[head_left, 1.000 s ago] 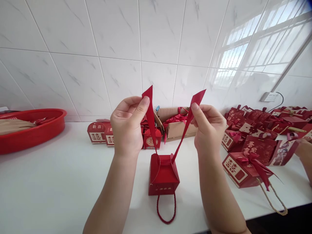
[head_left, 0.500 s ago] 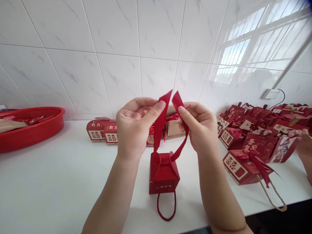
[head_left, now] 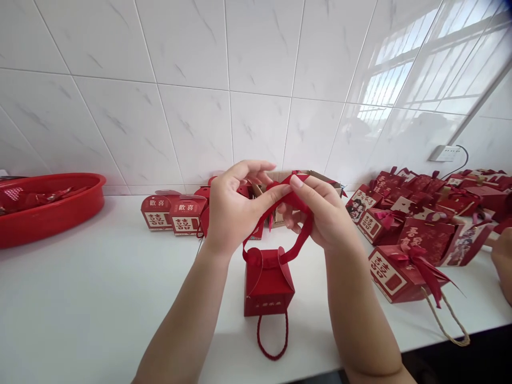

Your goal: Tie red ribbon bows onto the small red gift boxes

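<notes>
A small red gift box (head_left: 269, 285) stands on the white table in front of me, a dark red cord handle (head_left: 272, 356) looping out toward me. From the top of the box rises a red ribbon (head_left: 301, 240), one length on each side. Above the box, my left hand (head_left: 242, 202) pinches the ribbon between thumb and fingers. Close against it, my right hand (head_left: 320, 210) is closed on the other length, thumb on top. The two lengths come together between my thumbs; fingers partly hide how they cross.
A red basin (head_left: 76, 210) with red packets stands at the left. Small red boxes (head_left: 186, 218) and an open cardboard box (head_left: 316, 176) sit near the tiled wall. Many finished-looking red gift boxes (head_left: 426, 240) crowd the right side, where another person's hand (head_left: 502, 261) shows.
My hands have come together, bringing the two ribbon ends from apart and upright to overlapping. At the left, another person's arm has left the basin.
</notes>
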`<state>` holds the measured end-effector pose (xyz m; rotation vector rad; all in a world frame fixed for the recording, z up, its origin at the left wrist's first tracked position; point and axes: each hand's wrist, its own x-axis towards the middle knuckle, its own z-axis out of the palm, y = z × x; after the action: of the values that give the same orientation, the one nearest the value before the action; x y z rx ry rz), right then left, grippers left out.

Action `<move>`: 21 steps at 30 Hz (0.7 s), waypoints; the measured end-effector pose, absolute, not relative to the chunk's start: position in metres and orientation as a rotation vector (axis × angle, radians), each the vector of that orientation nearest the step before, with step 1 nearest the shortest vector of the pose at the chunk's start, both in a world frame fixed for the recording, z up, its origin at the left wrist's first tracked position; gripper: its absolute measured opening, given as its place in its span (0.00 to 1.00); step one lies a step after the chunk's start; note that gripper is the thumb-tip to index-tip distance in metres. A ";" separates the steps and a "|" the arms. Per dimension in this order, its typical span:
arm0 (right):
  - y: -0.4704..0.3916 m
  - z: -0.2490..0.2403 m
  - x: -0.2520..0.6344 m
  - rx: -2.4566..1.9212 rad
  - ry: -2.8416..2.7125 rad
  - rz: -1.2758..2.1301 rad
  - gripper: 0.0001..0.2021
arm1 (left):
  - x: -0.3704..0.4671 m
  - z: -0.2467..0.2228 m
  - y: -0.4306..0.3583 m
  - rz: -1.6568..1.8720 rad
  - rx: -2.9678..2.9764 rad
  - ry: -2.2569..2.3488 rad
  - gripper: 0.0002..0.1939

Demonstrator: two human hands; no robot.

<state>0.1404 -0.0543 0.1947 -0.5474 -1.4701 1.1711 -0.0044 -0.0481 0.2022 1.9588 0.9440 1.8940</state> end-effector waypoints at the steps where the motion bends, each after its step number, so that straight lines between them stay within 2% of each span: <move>1: -0.053 0.194 0.141 -0.541 -1.467 1.205 0.14 | -0.005 0.202 -0.047 1.883 1.974 0.952 0.16; 6: -0.045 0.192 0.144 -0.503 -1.415 1.257 0.12 | -0.006 0.201 -0.045 1.920 1.993 1.028 0.21; 10: -0.042 0.190 0.143 -0.529 -1.404 1.191 0.14 | -0.009 0.203 -0.047 1.749 1.960 0.987 0.13; 14: -0.040 0.190 0.140 -0.558 -1.399 1.138 0.15 | -0.012 0.205 -0.050 1.529 1.911 0.859 0.10; 19: -0.040 0.190 0.141 -0.535 -1.367 1.175 0.13 | -0.018 0.207 -0.047 1.609 1.970 0.783 0.02; 21: -0.039 0.190 0.143 -0.512 -1.375 1.204 0.12 | -0.020 0.207 -0.046 1.642 2.031 0.775 0.04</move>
<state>0.1427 -0.0386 0.1904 -0.5122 -1.3746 1.2037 -0.0201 -0.0463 0.2070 2.0306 0.7747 1.6416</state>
